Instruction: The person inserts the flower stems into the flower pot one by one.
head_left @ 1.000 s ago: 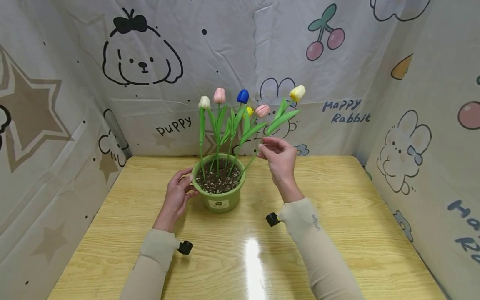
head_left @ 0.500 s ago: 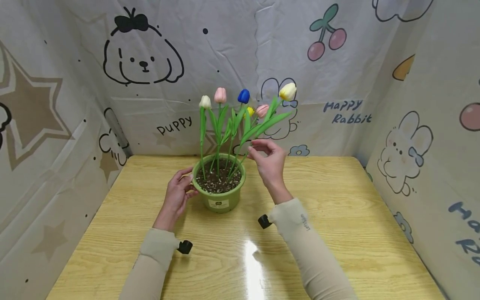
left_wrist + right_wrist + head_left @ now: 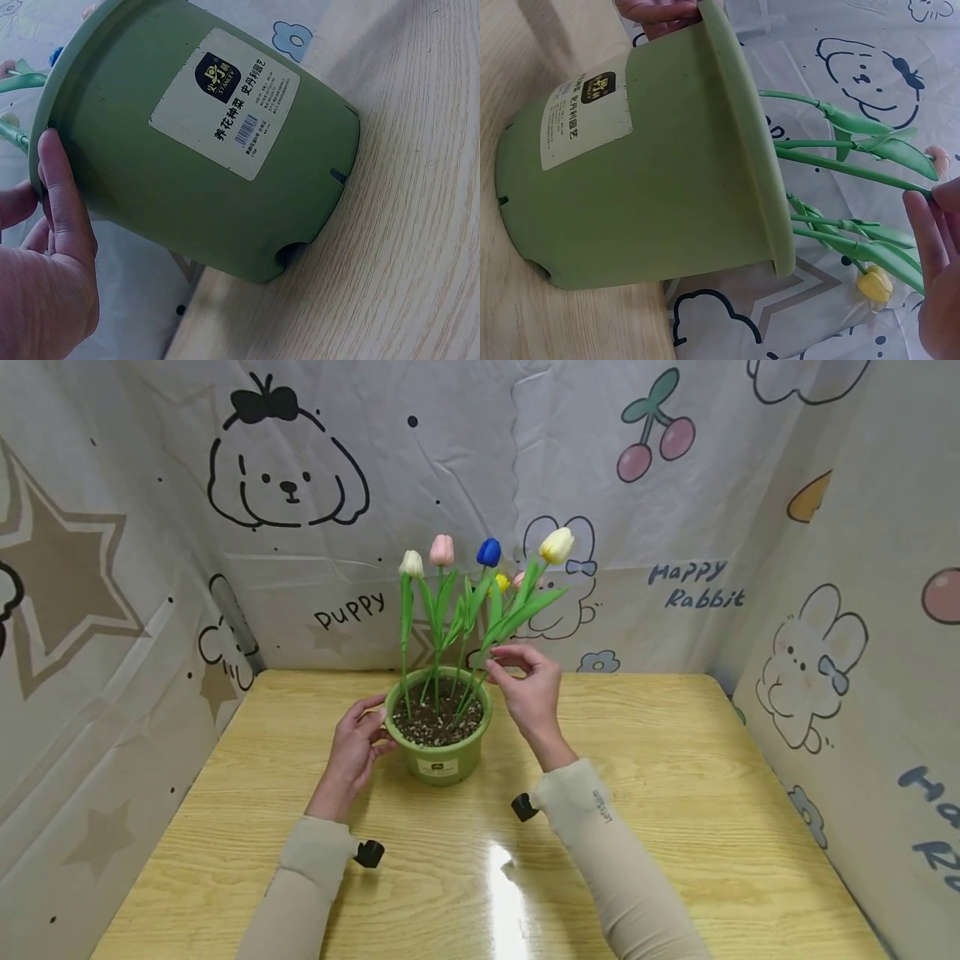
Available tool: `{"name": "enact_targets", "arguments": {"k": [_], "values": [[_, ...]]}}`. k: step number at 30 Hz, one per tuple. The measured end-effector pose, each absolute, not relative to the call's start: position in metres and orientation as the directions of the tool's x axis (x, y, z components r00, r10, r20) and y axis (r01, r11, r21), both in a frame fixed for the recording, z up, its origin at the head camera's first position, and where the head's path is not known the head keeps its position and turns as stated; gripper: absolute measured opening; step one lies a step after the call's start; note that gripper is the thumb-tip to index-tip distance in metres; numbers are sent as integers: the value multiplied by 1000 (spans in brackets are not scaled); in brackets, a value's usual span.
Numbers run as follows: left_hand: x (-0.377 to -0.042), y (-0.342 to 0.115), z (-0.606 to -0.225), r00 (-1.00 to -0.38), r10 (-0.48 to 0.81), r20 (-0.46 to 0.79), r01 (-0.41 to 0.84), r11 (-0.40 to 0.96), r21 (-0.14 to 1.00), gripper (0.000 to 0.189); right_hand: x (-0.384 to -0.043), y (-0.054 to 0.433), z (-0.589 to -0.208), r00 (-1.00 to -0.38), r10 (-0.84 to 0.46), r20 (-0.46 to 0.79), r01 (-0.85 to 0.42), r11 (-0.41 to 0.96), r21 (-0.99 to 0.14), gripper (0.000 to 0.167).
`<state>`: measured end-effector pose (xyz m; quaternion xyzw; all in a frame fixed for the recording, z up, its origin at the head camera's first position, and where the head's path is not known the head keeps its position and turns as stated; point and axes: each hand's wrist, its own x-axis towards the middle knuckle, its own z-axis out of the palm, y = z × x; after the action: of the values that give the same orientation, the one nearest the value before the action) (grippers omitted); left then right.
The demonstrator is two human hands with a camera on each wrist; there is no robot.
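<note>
A green flowerpot (image 3: 442, 760) filled with dark, white-flecked soil stands on the table. Several tulips in white, pink, blue and yellow rise from it. At its left side, my left hand (image 3: 354, 747) holds the rim (image 3: 46, 112) between thumb and fingers, as the left wrist view shows. My right hand (image 3: 534, 689) pinches the green stem (image 3: 855, 171) of a pale yellow tulip (image 3: 557, 545) between thumb and fingertips, just above the pot's right side. That tulip leans to the right, and its lower end goes down behind the rim in the right wrist view.
The wooden table (image 3: 645, 827) is enclosed by printed cloth at the back (image 3: 450, 460) and both sides. A label (image 3: 232, 105) is stuck on the pot's front. Small black cameras sit on both wrists.
My right hand has moved left and slightly down with the pale yellow tulip, bringing its bloom closer to the others and more upright. My left hand stays at the rim.
</note>
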<state>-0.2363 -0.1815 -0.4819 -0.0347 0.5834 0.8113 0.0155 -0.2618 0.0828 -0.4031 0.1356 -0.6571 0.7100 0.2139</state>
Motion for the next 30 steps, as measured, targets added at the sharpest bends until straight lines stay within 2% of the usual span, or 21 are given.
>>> {"name": "enact_targets", "arguments": {"k": [7,19,30], "values": [[-237,-182,-480,-998,-11,-67,-60,-310,949,36,-260,78,-401,-873,102,478,-482,-24,-876,19],[-237,-184,-483,-996,-22,-84,-73,-305,949,38,-261,74,-408,-829,116,547,-552,-20,-833,16],[-236,-183,-483,-997,-12,-75,-67,-313,947,32,-261,71,-411,-853,112,509,-517,-58,-854,17]]}}
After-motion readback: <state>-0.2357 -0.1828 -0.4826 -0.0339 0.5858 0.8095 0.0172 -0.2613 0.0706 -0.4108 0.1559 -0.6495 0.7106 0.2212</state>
